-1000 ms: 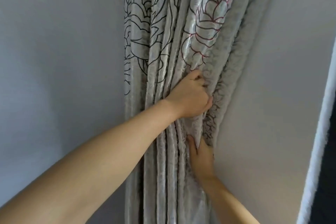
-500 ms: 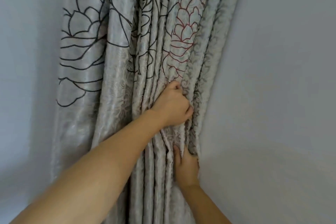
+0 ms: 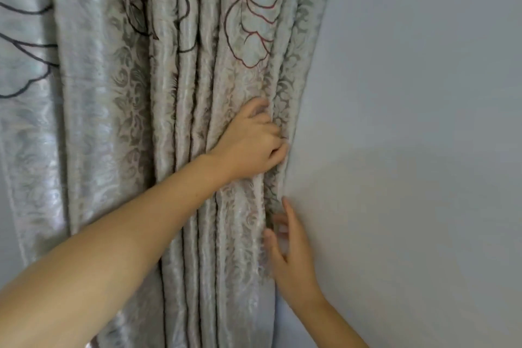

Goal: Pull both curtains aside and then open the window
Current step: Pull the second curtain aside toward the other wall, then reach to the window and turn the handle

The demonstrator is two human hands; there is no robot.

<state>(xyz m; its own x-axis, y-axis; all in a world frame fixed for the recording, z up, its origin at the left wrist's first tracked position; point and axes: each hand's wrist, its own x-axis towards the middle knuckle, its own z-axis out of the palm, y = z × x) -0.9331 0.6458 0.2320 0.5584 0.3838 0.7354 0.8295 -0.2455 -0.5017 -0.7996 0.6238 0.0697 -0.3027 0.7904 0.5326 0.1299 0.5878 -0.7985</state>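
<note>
A silvery-grey curtain (image 3: pixel 135 127) with black and red flower outlines hangs bunched in vertical folds across the left and middle of the view. My left hand (image 3: pixel 251 141) reaches across and is closed on the folds at the curtain's right edge, pressing them toward the wall. Below it, my right hand (image 3: pixel 291 251) has its fingers spread and rests flat at the curtain's edge, holding nothing. No window is in view.
A plain pale grey wall (image 3: pixel 418 150) fills the right half of the view, right beside the curtain's edge. A strip of wall (image 3: pixel 7 229) shows at the lower left past the curtain's other edge.
The view has shifted right and closer; the window frame at the far right is gone from sight. My right hand has let go of the folds and spread its fingers.
</note>
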